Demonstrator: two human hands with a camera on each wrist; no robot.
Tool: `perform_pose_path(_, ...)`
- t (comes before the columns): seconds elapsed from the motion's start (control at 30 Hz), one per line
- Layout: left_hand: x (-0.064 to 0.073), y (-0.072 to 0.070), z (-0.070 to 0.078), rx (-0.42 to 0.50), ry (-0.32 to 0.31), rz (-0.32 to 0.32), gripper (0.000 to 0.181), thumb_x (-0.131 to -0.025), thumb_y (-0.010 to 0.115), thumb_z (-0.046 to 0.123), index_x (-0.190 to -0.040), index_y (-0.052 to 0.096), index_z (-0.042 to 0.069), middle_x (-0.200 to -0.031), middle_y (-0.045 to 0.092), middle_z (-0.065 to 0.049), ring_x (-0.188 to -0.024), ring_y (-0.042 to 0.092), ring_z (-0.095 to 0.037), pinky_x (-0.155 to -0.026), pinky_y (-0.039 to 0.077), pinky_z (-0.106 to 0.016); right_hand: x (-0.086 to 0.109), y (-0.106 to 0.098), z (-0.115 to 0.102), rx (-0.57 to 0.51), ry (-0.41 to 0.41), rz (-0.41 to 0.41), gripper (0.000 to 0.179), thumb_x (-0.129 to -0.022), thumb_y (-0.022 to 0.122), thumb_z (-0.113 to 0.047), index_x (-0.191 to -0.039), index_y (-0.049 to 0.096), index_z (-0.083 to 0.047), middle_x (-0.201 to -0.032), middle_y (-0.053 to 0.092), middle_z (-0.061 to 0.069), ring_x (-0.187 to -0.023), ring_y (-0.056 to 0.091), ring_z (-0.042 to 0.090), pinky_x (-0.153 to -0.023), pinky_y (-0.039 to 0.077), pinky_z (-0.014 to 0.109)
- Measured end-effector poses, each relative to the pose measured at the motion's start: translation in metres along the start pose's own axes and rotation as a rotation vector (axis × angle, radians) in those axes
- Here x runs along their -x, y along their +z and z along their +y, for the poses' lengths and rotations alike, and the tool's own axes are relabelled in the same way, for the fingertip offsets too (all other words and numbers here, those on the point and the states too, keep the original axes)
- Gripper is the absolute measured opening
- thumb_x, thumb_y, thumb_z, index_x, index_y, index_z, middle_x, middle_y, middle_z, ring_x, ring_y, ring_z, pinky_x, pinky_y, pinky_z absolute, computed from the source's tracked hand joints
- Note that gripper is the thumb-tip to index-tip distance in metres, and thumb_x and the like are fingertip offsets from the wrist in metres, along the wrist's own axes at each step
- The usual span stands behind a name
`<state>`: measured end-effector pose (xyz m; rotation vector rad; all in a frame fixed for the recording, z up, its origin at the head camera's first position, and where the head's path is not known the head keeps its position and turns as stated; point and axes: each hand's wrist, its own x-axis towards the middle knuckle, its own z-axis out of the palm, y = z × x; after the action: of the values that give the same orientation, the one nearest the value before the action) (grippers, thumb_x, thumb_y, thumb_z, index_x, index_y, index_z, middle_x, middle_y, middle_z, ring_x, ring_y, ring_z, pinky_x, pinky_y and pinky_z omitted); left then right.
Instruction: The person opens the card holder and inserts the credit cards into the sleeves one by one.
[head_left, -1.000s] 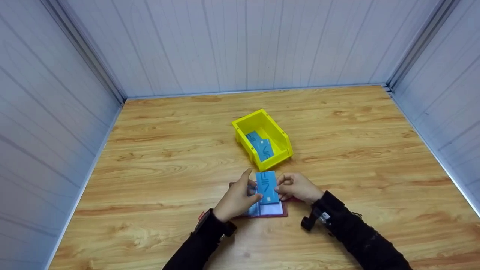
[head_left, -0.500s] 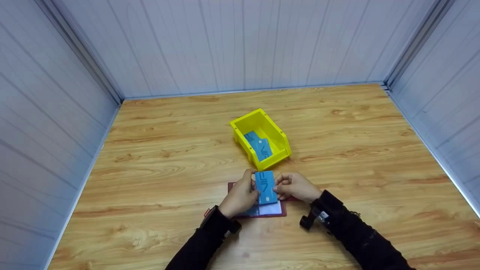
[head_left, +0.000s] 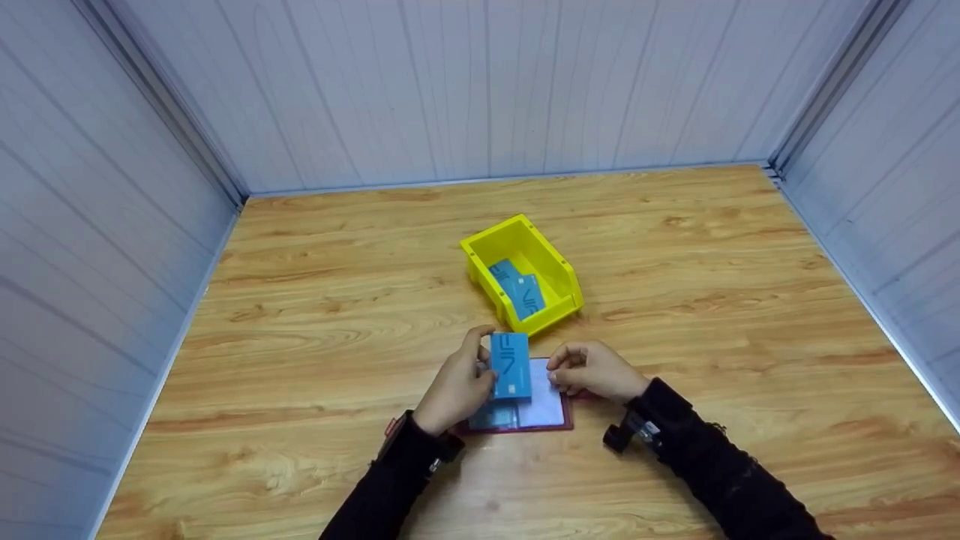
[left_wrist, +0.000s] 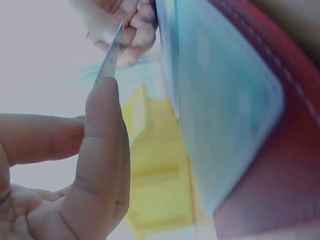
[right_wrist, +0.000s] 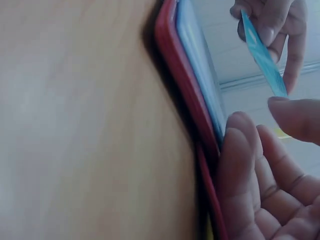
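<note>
My left hand (head_left: 454, 390) pinches a blue card (head_left: 511, 366) with dark lettering between thumb and fingers. The card is above a dark red card holder (head_left: 544, 409), which lies spread on the table with its clear sleeves showing. Seen edge-on in the left wrist view, the card (left_wrist: 110, 57) is apart from the sleeve page (left_wrist: 225, 105). My right hand (head_left: 596, 373) is at the holder's right side, fingers loosely curled. In the right wrist view its thumb (right_wrist: 297, 120) stands apart from the fingers, which are beside the holder's red edge (right_wrist: 187, 75); nothing shows between them.
Just behind the holder stands a yellow bin (head_left: 553, 253), set at an angle. Several blue cards (head_left: 517, 289) lie inside it. Pale panel walls (head_left: 480, 90) enclose the wooden table (head_left: 337, 300) at the back and both sides.
Both hands were on the blue card; the right hand has let go of it. My left hand has carried the card to the left, uncovering the white right-hand page of the holder.
</note>
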<state>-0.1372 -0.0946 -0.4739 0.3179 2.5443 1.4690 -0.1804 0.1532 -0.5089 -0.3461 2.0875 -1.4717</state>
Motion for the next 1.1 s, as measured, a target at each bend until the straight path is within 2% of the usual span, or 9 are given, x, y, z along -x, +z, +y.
perform_pose_path(0.13,0.003,-0.008,-0.003,0.005,-0.009,0.003,0.06,-0.088,0.054,-0.007,-0.144,0.035,0.003,-0.097,0.055,-0.011,-0.072,0.056,-0.014,-0.059,0.049,-0.026,0.005,-0.004,-0.003,0.159,-0.05,0.022,0.018,-0.086,0.07,-0.012,-0.096,0.064,0.001,-0.081,0.064,0.002,-0.068,0.057,0.01,-0.057,0.049,0.021)
perform_pose_path(0.23,0.003,-0.011,-0.007,-0.018,-0.023,-0.006,0.059,-0.088,0.054,-0.006,-0.143,0.035,0.001,-0.096,0.056,-0.011,-0.071,0.054,-0.014,-0.059,0.048,-0.027,0.008,-0.006,-0.006,0.256,-0.087,0.009,0.017,-0.084,0.073,-0.011,-0.093,0.063,-0.001,-0.078,0.062,0.002,-0.064,0.055,0.01,-0.053,0.046,0.02)
perform_pose_path(0.43,0.001,-0.007,-0.013,-0.07,-0.036,-0.01,0.056,-0.085,0.054,-0.006,-0.139,0.038,-0.004,-0.087,0.051,-0.006,-0.071,0.05,-0.016,-0.063,0.044,-0.027,0.012,-0.003,-0.01,0.381,-0.116,0.004,0.017,-0.08,0.076,-0.008,-0.092,0.064,-0.004,-0.076,0.06,0.0,-0.065,0.054,0.012,-0.054,0.046,0.02)
perform_pose_path(0.7,0.001,-0.003,-0.013,-0.054,-0.099,-0.028,0.059,-0.083,0.055,-0.007,-0.14,0.038,-0.003,-0.083,0.05,-0.003,-0.067,0.052,-0.014,-0.062,0.045,-0.027,0.01,-0.003,-0.009,0.412,-0.095,0.003,0.017,-0.079,0.076,-0.007,-0.091,0.063,-0.005,-0.076,0.06,0.001,-0.066,0.055,0.012,-0.056,0.048,0.022)
perform_pose_path(0.97,0.002,0.001,-0.013,-0.073,-0.085,-0.021,0.061,-0.08,0.055,-0.009,-0.138,0.038,-0.005,-0.079,0.051,-0.002,-0.064,0.051,-0.014,-0.058,0.044,-0.026,0.01,-0.003,-0.008,0.407,-0.065,-0.006,0.017,-0.079,0.076,-0.006,-0.09,0.063,-0.006,-0.076,0.06,0.002,-0.066,0.055,0.013,-0.056,0.048,0.023)
perform_pose_path(1.1,0.002,0.003,-0.013,-0.047,-0.107,-0.034,0.06,-0.08,0.055,-0.008,-0.138,0.038,-0.004,-0.078,0.049,-0.002,-0.064,0.05,-0.015,-0.055,0.042,-0.026,0.01,-0.003,-0.008,0.405,-0.065,-0.009,0.017,-0.079,0.075,-0.006,-0.09,0.063,-0.005,-0.076,0.06,0.002,-0.065,0.055,0.013,-0.055,0.048,0.023)
